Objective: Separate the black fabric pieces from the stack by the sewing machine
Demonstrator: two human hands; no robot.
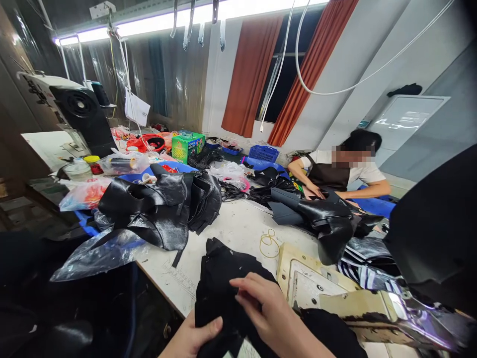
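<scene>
A piece of black fabric [219, 278] lies at the near edge of the white worktable [238, 226]. My left hand [194, 338] grips its lower edge, thumb on top. My right hand [261, 308] rests on the fabric with its fingers curled and pinching the cloth. Right of my hands stands the cream bed of a sewing machine [316, 283], with its metal arm [391, 308] reaching over it.
A heap of black leather pieces [164, 204] sits left of centre beside a clear plastic bag [97, 253]. A yellow rubber band [269, 242] lies on the table. A seated person [335, 171] handles black leather pieces [328, 219] across the table. Another sewing machine [70, 112], bottles and a green box [188, 145] crowd the back.
</scene>
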